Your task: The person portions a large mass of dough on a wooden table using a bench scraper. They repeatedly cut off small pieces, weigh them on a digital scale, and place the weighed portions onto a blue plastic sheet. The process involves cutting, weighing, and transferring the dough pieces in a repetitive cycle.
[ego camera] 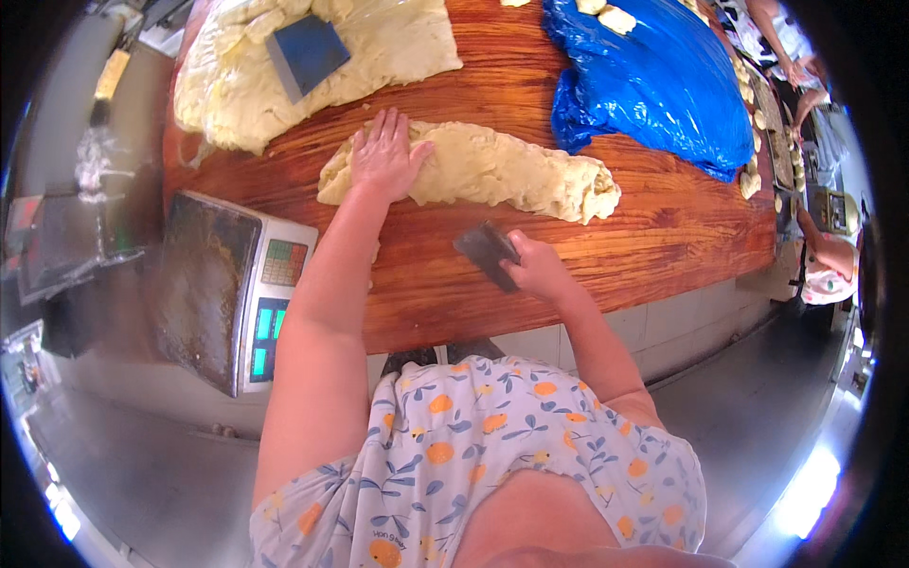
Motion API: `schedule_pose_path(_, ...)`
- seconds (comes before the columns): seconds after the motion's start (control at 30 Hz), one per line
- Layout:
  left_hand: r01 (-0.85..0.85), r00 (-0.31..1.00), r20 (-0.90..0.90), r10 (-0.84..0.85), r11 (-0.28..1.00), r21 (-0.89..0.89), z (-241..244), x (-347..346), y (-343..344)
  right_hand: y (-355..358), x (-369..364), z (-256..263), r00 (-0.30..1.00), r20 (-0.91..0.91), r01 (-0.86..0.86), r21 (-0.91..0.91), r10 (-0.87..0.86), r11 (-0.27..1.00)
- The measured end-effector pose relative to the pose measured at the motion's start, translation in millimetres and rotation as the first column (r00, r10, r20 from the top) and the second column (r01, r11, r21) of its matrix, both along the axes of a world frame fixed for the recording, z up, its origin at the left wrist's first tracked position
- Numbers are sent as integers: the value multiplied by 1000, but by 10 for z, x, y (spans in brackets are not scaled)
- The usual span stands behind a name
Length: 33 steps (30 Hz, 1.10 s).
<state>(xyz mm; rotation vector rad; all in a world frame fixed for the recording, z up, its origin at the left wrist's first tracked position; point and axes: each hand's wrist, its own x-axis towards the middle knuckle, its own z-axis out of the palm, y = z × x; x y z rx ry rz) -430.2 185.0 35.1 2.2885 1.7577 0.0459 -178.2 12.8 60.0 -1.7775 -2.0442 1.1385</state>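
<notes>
A thick log of dough [508, 167] lies across the wooden table in front of me. My left hand [385, 157] rests flat on its left part, palm down, with the thumb spread from the fingers. Nearer to me, just below the log, my right hand [536, 264] grips a dark dough scraper [486, 255] by its handle edge. The scraper's blade points to the left and does not touch the log. At the upper left is a large slab of dough [398, 53], partly under clear plastic, with a dark blue block-shaped object [310, 55] on it.
A digital scale [213, 284] with a worn metal platform stands at the table's left edge. Blue plastic sheeting [646, 78] covers something at the upper right, with small dough pieces [616, 20] on top. Dough pieces and trays line the far right, where other people's arms [817, 238] show.
</notes>
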Motion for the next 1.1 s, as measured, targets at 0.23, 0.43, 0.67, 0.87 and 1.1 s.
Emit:
schedule_pose_path(0.23,147,987,54,-150,988,54,-1,505,-165,-521,221,-30,969,-58,237,-50,-240,970)
schedule_pose_path(0.43,127,992,39,-123,985,-121,165,748,85,-755,271,124,895,-73,432,-109,-441,895)
schedule_pose_path(0.67,327,945,48,-325,944,-37,8,1136,141,-964,273,11,849,-51,524,-51,-527,850)
schedule_pose_path(0.87,355,921,144,-362,932,72,-115,1446,-67,-979,273,8,835,-87,543,-25,-543,839)
schedule_pose_path(1.1,268,959,105,-265,963,-19,49,1749,77,-740,542,41,881,-94,457,-79,-463,886)
